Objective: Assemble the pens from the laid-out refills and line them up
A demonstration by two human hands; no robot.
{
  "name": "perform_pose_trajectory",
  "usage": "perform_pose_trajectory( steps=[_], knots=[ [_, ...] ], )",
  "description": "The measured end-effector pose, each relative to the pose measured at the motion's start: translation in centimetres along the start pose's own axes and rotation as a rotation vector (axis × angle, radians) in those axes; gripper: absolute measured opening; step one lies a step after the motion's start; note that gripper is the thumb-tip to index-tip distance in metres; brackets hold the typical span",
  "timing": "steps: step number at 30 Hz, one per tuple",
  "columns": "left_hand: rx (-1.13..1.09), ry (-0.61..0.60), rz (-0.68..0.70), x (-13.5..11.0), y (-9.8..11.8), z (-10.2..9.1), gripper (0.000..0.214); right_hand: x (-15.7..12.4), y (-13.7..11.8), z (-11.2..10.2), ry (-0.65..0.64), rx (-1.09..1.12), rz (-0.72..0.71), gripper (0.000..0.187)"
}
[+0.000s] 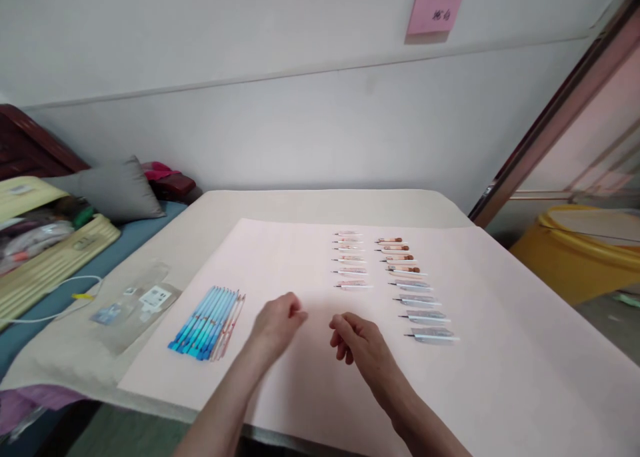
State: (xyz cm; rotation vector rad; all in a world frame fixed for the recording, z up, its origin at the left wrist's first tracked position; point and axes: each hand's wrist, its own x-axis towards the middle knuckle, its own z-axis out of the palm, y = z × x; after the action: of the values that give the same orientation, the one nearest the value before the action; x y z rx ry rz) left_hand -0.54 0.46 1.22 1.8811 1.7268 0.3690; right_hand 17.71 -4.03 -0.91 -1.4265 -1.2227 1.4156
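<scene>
While they hover low in the middle, the left hand and right hand have fingers curled in, holding nothing; blue pens lie just left on the pink paper, small pen parts in rows above right

A sheet is lying on the desk. Over its six o'clock part the left grip and right grip are hovering side by side. A pen bundle is lying at the left grip's nine o'clock. A short column of pen parts is sitting at the right grip's twelve o'clock, a longer column at its one o'clock.
</scene>
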Motion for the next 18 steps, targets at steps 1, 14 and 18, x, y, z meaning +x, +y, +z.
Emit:
perform_pose_trajectory(
  steps=[1,14,18],
  knots=[
    [-0.193,-0.050,0.097,-0.7,1.3,0.6,0.015,0.0,-0.1,0.0,-0.010,-0.006,-0.030,0.038],
    [-1.459,-0.761,-0.139,-3.7,4.2,8.1,0.037,-0.5,1.1,-0.6,-0.791,0.247,0.039,0.064],
    [-1.485,-0.452,-0.371,-3.4,5.0,8.5,0.024,-0.3,1.3,0.8,-0.499,0.161,0.141,0.067]
  ],
)
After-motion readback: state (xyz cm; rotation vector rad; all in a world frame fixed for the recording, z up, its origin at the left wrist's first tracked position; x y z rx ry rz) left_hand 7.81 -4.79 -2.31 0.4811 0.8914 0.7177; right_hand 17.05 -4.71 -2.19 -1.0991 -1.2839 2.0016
